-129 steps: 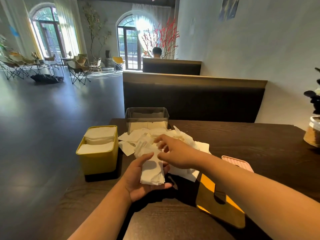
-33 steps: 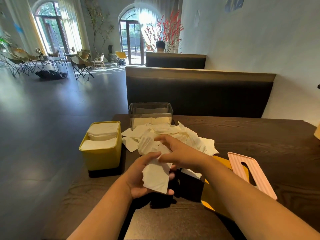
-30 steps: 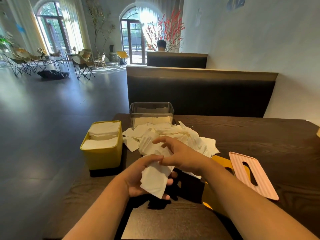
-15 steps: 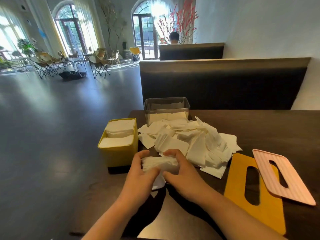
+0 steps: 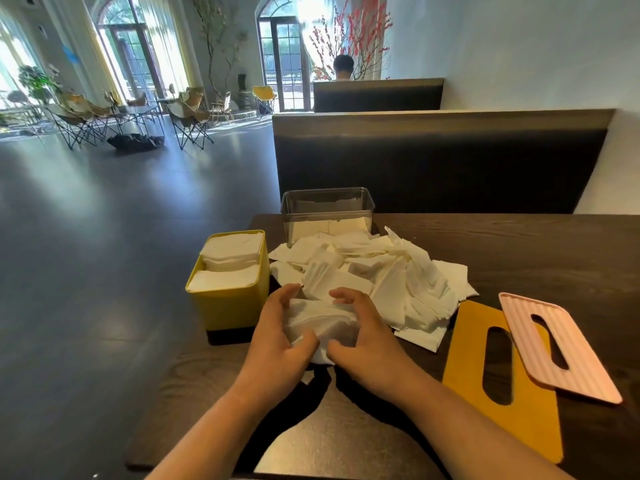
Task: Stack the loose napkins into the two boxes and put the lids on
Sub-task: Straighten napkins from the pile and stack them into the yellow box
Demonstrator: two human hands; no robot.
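Observation:
My left hand (image 5: 277, 337) and my right hand (image 5: 367, 337) both grip a small stack of white napkins (image 5: 320, 323) just above the dark table, one hand on each side. Behind it lies a loose pile of napkins (image 5: 384, 271). A yellow box (image 5: 228, 299), filled to its rim with folded napkins, stands at the table's left edge. A clear box (image 5: 327, 206) with a layer of napkins at its bottom stands behind the pile. The yellow lid (image 5: 519, 420) lies flat at the right, and the pink lid (image 5: 554, 344) rests partly on it.
The dark wooden table (image 5: 519, 247) has its left edge just beyond the yellow box. A dark booth backrest (image 5: 440, 161) stands behind the table. A person sits in the booth further back. Folding chairs stand far off on the open floor at the left.
My left hand held the stack flat while my right hand added napkins from the pile. Both hands now clasp the stack by its sides. The camera has tilted down and to the right.

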